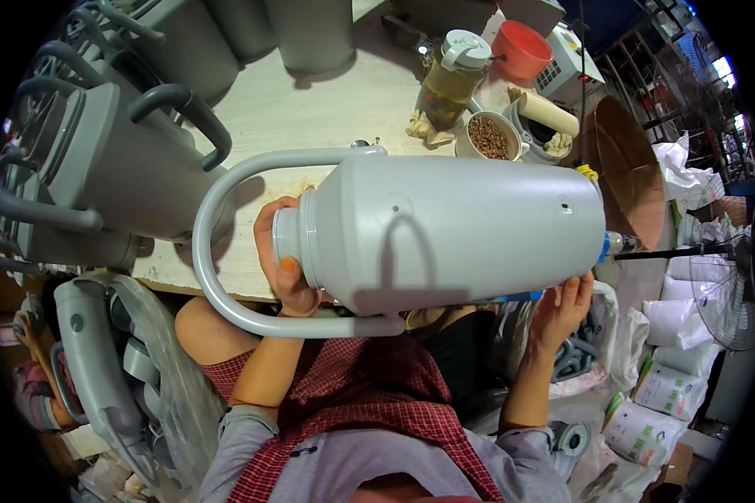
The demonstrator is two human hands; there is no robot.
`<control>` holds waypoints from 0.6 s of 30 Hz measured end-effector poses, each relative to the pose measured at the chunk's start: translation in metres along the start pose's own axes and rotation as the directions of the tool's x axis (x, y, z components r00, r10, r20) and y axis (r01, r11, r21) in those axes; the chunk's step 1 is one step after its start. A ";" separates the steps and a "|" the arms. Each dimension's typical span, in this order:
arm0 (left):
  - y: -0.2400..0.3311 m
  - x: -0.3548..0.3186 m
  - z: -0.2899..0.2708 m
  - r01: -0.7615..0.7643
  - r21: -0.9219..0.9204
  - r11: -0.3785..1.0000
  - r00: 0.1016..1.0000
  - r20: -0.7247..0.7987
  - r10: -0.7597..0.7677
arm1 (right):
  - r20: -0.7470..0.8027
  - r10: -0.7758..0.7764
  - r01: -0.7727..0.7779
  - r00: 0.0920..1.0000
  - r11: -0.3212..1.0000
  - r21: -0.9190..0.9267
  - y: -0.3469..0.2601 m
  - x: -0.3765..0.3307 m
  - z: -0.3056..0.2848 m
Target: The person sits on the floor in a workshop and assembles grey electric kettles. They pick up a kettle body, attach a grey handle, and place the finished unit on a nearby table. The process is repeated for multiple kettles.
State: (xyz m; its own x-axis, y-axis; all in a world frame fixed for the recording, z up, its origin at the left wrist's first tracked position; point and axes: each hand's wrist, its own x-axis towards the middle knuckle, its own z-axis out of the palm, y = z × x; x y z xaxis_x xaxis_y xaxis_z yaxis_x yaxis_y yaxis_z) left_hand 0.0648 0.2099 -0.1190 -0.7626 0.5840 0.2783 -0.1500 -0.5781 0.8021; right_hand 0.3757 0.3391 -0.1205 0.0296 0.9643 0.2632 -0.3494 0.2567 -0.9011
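Note:
A large grey vacuum jug [470, 226] lies on its side in front of me, above the near edge of the table. Its neck points left, and a big looped grey handle [207, 226] reaches past the neck. My left hand [287, 264] is wrapped round the neck, thumb in front. The fingertips of my right hand [566, 306] press against the underside near the base at the right. Two small holes show in the jug's wall. A blue and clear tip [614, 243] sits by the base; the jug hides part of it.
More grey jugs [134, 159] crowd the table's left and back. A lidded drink jar [453, 80], a mug of brown bits [488, 137] and a red bowl [522, 49] stand at the back right. A plastic bag of grey parts [134, 360] is at left, a fan [726, 289] at right.

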 end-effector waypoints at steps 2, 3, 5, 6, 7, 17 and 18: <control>-0.001 0.001 -0.003 0.003 0.018 1.000 1.000 0.002 -0.003 | -0.001 0.007 -0.007 1.000 1.000 0.015 0.003 0.000 -0.004; -0.006 0.001 -0.006 0.009 0.027 1.000 1.000 0.015 -0.009 | -0.013 0.007 -0.006 1.000 1.000 0.014 0.001 -0.001 -0.005; -0.011 0.000 -0.010 0.012 0.083 0.996 1.000 0.012 -0.013 | -0.054 0.003 -0.002 0.999 1.000 0.008 -0.002 -0.002 -0.007; -0.017 -0.003 -0.015 0.026 0.139 0.990 0.999 0.017 -0.028 | -0.107 0.022 -0.030 0.994 0.997 -0.074 -0.003 -0.004 -0.011; -0.018 -0.009 -0.025 0.041 0.204 0.978 0.999 0.010 -0.044 | -0.140 0.052 -0.070 0.989 0.989 -0.128 -0.001 -0.009 -0.021; -0.011 0.007 -0.061 0.153 0.031 0.988 0.987 -0.058 -0.151 | -0.214 -0.103 -0.065 0.971 0.752 -0.656 -0.010 -0.016 -0.126; -0.007 0.007 -0.064 0.149 0.045 0.988 0.987 -0.060 -0.147 | -0.237 -0.151 -0.122 0.960 0.533 -0.837 -0.018 -0.017 -0.158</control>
State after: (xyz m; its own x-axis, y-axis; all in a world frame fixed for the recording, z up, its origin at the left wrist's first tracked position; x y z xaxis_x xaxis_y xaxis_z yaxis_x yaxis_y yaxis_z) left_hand 0.0200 0.1814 -0.1564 -0.7686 0.6273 0.1255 -0.2335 -0.4578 0.8579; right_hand 0.5295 0.3286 -0.1636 0.3030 0.9021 0.3073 0.5938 0.0735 -0.8012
